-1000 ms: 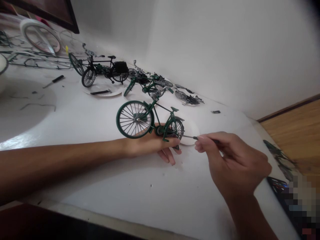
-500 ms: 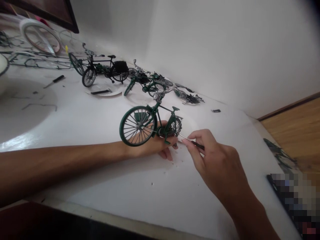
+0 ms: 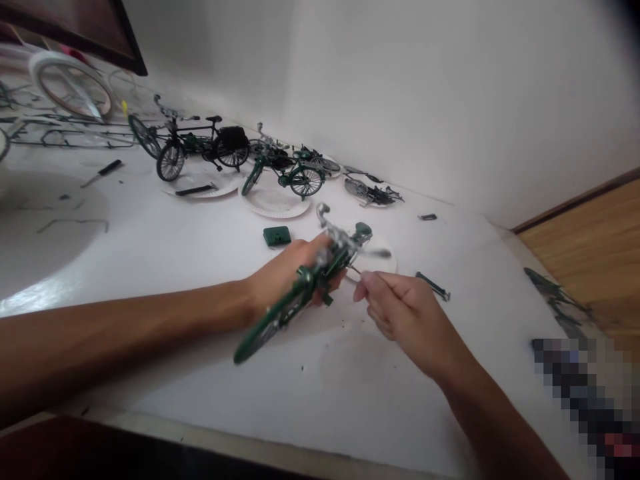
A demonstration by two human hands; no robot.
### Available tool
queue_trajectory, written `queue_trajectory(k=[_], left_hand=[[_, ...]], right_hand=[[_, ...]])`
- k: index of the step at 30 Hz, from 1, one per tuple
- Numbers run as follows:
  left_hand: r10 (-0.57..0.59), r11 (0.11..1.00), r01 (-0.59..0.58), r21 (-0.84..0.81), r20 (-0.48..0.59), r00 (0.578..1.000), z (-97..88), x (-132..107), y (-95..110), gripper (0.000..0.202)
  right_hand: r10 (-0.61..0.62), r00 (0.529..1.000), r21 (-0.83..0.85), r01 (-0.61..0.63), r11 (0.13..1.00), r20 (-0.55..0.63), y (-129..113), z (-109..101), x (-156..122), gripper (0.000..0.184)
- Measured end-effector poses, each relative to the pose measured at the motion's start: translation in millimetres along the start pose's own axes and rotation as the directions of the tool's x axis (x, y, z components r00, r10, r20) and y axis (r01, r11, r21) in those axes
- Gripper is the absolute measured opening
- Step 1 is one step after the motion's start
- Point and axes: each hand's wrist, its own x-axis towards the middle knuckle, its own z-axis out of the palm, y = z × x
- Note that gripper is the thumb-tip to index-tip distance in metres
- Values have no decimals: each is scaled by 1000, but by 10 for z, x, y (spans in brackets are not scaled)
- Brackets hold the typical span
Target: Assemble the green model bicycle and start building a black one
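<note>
**Hand positions.** The left hand (image 3: 287, 277) holds a green model bicycle (image 3: 313, 277), with its fingers (image 3: 320, 243) closed around the frame near the handlebar end. The bicycle is tilted steeply above the white tabletop (image 3: 350, 407), its lower wheel directed down and toward the person. The right hand (image 3: 407, 313) is positioned just beside the bicycle. Its thumb and forefinger (image 3: 373, 283) are closed in a pinch on a slender screwdriver (image 3: 354, 270). Motion blur prevents confirmation of contact between the screwdriver and the bicycle.

**Adjacent items.** A white paper plate (image 3: 383, 263) lies on the tabletop directly behind the held bicycle. A small green rectangular part (image 3: 277, 235) lies just beyond the left hand. A dark slender part (image 3: 433, 286) lies to the right of the right hand.

**Background items.** A black model bicycle (image 3: 200, 143) and a second green model bicycle (image 3: 283, 175) stand well beyond the hands, near the wall. The second green model stands at a paper plate (image 3: 273, 203). Loose dark and silver parts (image 3: 373, 193) lie to the right of it. A black-handled tool (image 3: 103, 171) lies at the left.
</note>
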Motion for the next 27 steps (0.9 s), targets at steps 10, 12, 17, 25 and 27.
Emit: queue_trajectory(k=[10, 12, 17, 25, 27], left_hand=[[237, 884, -214, 415, -5, 971, -146, 40, 6, 18], [253, 888, -217, 405, -36, 967, -107, 25, 5, 17], [328, 823, -295, 486, 19, 944, -144, -15, 115, 11], [356, 773, -320, 547, 43, 934, -201, 14, 80, 14], [320, 803, -281, 525, 17, 947, -173, 20, 45, 15]], right_hand=[[-190, 972, -266, 148, 953, -140, -20, 129, -60, 28], [-344, 925, -516, 218, 828, -161, -25, 151, -89, 22], [-68, 997, 56, 67, 996, 22, -85, 125, -124, 31], [48, 980, 427, -129, 895, 195, -93, 67, -77, 15], [-76, 997, 182, 78, 980, -20, -92, 104, -85, 10]])
